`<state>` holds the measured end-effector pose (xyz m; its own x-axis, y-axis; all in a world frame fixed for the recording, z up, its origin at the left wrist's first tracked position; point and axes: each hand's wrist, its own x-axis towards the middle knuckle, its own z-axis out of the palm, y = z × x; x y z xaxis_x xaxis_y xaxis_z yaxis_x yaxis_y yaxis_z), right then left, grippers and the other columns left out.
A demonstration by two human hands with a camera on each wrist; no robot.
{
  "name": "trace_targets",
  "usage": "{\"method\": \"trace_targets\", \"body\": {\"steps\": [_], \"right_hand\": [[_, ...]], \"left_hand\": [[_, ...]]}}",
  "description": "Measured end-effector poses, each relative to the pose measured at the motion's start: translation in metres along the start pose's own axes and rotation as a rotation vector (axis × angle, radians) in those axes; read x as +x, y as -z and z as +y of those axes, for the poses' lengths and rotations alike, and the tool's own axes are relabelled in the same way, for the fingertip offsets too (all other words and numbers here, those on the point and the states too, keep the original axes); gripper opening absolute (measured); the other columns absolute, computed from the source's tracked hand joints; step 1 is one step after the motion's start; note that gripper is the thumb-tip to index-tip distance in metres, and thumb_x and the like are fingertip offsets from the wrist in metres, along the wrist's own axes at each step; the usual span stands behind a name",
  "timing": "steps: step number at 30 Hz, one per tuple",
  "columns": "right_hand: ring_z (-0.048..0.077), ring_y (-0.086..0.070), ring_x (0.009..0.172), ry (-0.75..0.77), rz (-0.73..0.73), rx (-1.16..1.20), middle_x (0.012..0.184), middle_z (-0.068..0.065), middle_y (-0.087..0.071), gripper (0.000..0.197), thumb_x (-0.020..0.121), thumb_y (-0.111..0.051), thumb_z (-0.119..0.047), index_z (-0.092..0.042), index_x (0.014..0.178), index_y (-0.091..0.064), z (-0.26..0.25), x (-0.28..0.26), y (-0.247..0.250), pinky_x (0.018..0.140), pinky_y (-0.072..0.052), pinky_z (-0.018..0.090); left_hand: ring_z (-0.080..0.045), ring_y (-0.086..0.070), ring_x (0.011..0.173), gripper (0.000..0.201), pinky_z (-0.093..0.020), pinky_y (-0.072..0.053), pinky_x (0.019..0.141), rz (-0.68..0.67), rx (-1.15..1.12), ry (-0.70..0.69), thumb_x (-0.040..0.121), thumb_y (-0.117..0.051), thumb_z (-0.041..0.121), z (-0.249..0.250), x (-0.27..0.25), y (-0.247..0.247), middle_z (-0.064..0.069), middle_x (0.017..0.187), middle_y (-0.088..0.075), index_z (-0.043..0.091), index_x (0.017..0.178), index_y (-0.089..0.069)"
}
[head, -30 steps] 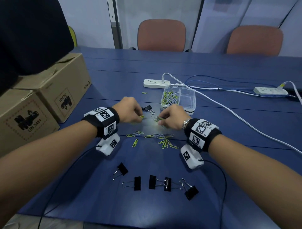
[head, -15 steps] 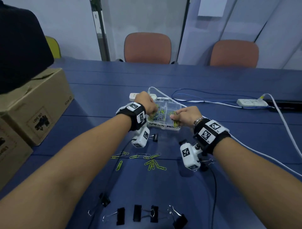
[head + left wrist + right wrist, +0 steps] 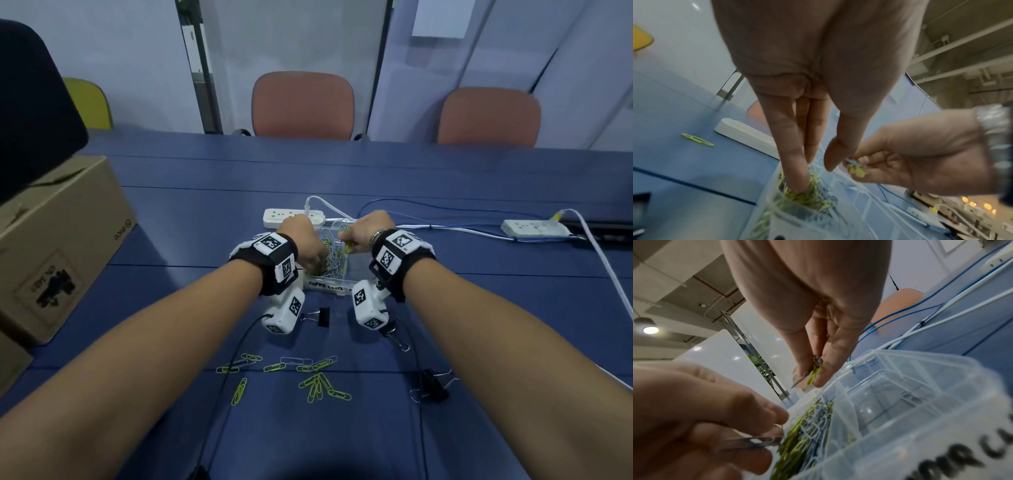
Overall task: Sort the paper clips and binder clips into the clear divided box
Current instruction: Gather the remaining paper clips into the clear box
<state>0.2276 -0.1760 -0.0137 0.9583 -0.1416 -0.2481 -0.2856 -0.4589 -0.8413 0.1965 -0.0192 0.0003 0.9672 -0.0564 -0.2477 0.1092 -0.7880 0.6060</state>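
paper clips (image 3: 331, 257) fill the left half of the clear box (image 3: 325, 287), far centre. right hand (image 3: 363, 231) pinches a bunch above it; left hand (image 3: 303, 240) fingers straight, dipped in. a careless drop could scatter clips into the empty half.

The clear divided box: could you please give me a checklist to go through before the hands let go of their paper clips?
1. Right hand grip on its bunch of paper clips: ok, pinched.
2. Bunch above the clear divided box, paper clip side: ok.
3. Left hand out of the drop path: not ok, its fingers are in the pile.
4. Left hand emptied: cannot tell.
5. Other compartment free for binder clips: ok, looks empty.
6. Table sorted: not ok, loose paper clips and binder clips remain.
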Motion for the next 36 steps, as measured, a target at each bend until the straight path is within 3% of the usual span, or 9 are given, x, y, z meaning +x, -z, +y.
{"method": "trace_targets", "body": {"steps": [4, 7, 11, 17, 21, 25, 30, 33, 36], "right_hand": [[0.02, -0.071, 0.078, -0.077, 0.093, -0.058, 0.089, 0.01, -0.073, 0.023, 0.073, -0.085, -0.011, -0.002, 0.087, -0.069, -0.008, 0.011, -0.014, 0.062, -0.063, 0.034], [0.025, -0.074, 0.079, -0.093, 0.115, -0.094, 0.089, 0.013, -0.075, 0.024, 0.069, -0.088, -0.012, -0.002, 0.079, -0.069, -0.011, 0.016, -0.022, 0.069, -0.063, 0.042], [0.023, -0.073, 0.079, -0.068, 0.151, -0.199, 0.085, 0.01, -0.074, 0.036, 0.064, -0.091, -0.025, -0.002, 0.081, -0.071, -0.013, 0.021, -0.027, 0.065, -0.062, 0.038], [0.03, -0.074, 0.071, -0.047, 0.106, -0.128, 0.086, 0.014, -0.074, 0.025, 0.069, -0.079, -0.018, -0.002, 0.088, -0.071, -0.021, 0.014, -0.027, 0.066, -0.063, 0.046], [0.029, -0.075, 0.075, -0.036, 0.065, -0.07, 0.088, 0.015, -0.075, 0.026, 0.071, -0.073, -0.017, -0.001, 0.091, -0.07, -0.023, 0.0, -0.027, 0.068, -0.062, 0.049], [0.023, -0.074, 0.079, -0.03, 0.01, -0.005, 0.091, 0.012, -0.075, 0.021, 0.079, -0.07, -0.013, -0.001, 0.095, -0.07, -0.024, -0.018, -0.024, 0.075, -0.062, 0.046], [0.02, -0.07, 0.075, 0.229, 0.097, -0.213, 0.084, 0.007, -0.076, 0.017, 0.078, -0.062, -0.013, -0.013, 0.085, -0.078, -0.022, -0.052, -0.024, 0.073, -0.062, 0.037], [0.018, -0.06, 0.056, 0.312, -0.229, -0.183, 0.074, 0.012, -0.071, 0.016, 0.083, -0.061, 0.0, -0.011, 0.085, -0.073, -0.01, -0.099, -0.03, 0.054, -0.054, 0.032], [0.014, -0.061, 0.064, 0.367, -0.548, -0.586, 0.091, 0.014, -0.072, 0.024, 0.084, -0.071, -0.009, -0.014, 0.107, -0.073, 0.008, -0.135, -0.031, 0.05, -0.052, 0.018]], "left_hand": [[-0.027, -0.075, 0.07, 0.015, -0.041, -0.064, 0.065, -0.063, -0.252, 0.003, 0.091, -0.058, 0.003, -0.004, -0.005, 0.009, -0.018, 0.09, -0.073, -0.006, 0.1, -0.067], [-0.027, -0.069, 0.068, 0.017, -0.039, -0.062, 0.059, -0.152, -0.439, 0.018, 0.096, -0.046, -0.001, -0.005, -0.01, 0.018, -0.017, 0.092, -0.065, 0.003, 0.103, -0.061], [-0.03, -0.066, 0.083, 0.025, -0.044, -0.062, 0.071, -0.264, -0.579, 0.055, 0.093, -0.044, 0.007, -0.008, -0.019, 0.025, -0.015, 0.104, -0.064, 0.008, 0.116, -0.054], [-0.031, -0.066, 0.1, 0.033, -0.041, -0.05, 0.091, -0.394, -0.653, 0.058, 0.087, -0.042, 0.026, -0.009, -0.019, 0.029, -0.01, 0.108, -0.069, 0.021, 0.119, -0.049], [-0.025, -0.071, 0.105, 0.053, -0.033, -0.041, 0.107, -0.275, -0.61, 0.034, 0.075, -0.046, 0.034, -0.007, -0.019, 0.025, -0.007, 0.099, -0.077, 0.018, 0.125, -0.053], [-0.016, -0.066, 0.1, 0.038, -0.034, -0.037, 0.087, -0.138, -0.555, -0.03, 0.092, -0.041, 0.028, -0.004, -0.032, 0.034, -0.007, 0.11, -0.076, 0.017, 0.126, -0.054], [-0.021, -0.059, 0.072, 0.017, -0.025, -0.043, 0.057, -0.094, -0.165, -0.161, 0.094, -0.05, 0.012, -0.031, -0.066, 0.047, -0.009, 0.091, -0.069, 0.013, 0.101, -0.065], [-0.018, -0.063, 0.068, 0.013, -0.017, -0.044, 0.052, -0.123, 0.217, -0.207, 0.083, -0.068, 0.014, -0.062, -0.096, 0.044, 0.002, 0.077, -0.068, 0.02, 0.094, -0.072], [-0.015, -0.06, 0.079, 0.039, -0.02, -0.044, 0.062, -0.239, 0.5, -0.174, 0.068, -0.085, 0.032, -0.087, -0.122, 0.032, 0.007, 0.091, -0.065, 0.028, 0.104, -0.069]]}}
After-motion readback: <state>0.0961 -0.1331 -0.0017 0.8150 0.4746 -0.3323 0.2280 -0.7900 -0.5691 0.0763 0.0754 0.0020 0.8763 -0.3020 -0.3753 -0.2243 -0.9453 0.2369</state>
